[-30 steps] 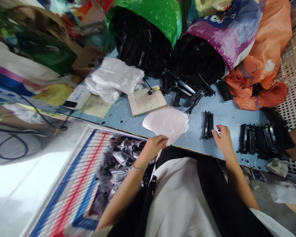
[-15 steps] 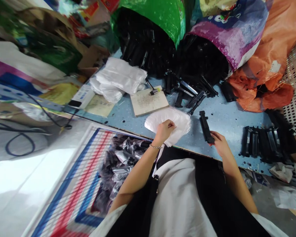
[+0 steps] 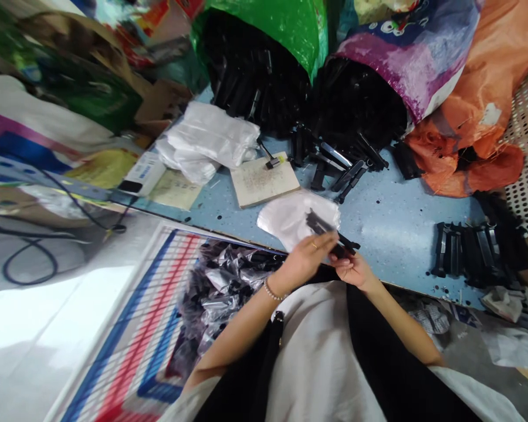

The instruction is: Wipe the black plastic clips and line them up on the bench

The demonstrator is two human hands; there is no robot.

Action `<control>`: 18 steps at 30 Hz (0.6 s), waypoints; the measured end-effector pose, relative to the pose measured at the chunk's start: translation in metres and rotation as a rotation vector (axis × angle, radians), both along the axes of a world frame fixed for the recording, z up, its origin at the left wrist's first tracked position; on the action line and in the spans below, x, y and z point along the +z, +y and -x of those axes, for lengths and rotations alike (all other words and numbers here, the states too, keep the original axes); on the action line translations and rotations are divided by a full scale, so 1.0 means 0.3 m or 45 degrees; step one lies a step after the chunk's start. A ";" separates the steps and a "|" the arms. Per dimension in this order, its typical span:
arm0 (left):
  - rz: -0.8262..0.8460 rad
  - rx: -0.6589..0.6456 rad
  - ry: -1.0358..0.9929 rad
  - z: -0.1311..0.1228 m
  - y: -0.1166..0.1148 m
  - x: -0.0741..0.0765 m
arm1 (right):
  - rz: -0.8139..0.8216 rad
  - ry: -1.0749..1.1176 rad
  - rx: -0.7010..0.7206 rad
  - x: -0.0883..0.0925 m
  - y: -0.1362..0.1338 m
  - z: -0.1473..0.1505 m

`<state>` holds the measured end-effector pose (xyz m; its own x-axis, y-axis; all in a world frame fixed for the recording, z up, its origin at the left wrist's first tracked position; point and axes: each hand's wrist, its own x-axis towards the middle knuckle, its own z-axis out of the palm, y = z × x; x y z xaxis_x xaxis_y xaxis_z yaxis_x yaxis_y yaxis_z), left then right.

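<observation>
Both hands meet at the table's front edge around one long black plastic part, which lies slantwise between them. My right hand grips its near end. Across its middle rest the fingers of my left hand, pressed together against it; a ring and a beaded bracelet show on this hand and wrist. Whether a bag is between the left fingers and the part I cannot make out. Just beyond the hands, a fanned stack of thin clear plastic bags lies flat on the blue tabletop.
More black parts spill from a green sack and a purple sack. Several stand in a row at right. A tan block and folded white bags lie leftward. Below left, a striped crate contains bagged pieces.
My right hand has brought the black part leftward from the bare tabletop to over the bag stack. My left hand has moved from pinching at the bags onto the part.
</observation>
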<state>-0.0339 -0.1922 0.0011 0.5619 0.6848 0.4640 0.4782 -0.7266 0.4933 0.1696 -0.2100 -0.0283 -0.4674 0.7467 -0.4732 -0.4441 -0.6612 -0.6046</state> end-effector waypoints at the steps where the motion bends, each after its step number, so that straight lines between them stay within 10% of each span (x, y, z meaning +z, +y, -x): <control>1: -0.002 -0.058 -0.026 -0.015 -0.027 0.016 | -0.052 -0.078 -0.051 0.009 0.000 0.011; 7: 0.128 -0.120 -0.178 -0.023 -0.091 0.014 | -0.294 -0.575 -0.263 0.082 -0.050 0.040; 13: 0.015 0.284 -0.356 0.005 -0.113 -0.019 | -0.110 -0.193 -0.145 0.092 -0.056 0.014; 18: -0.057 -0.038 -0.207 -0.026 -0.166 -0.013 | -0.318 -0.520 -0.364 0.098 -0.050 0.031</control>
<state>-0.0260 -0.2420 -0.0028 0.4967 0.6453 0.5804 0.3724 -0.7625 0.5291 0.1603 -0.2250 0.0011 -0.0455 0.9297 -0.3656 -0.2812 -0.3631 -0.8883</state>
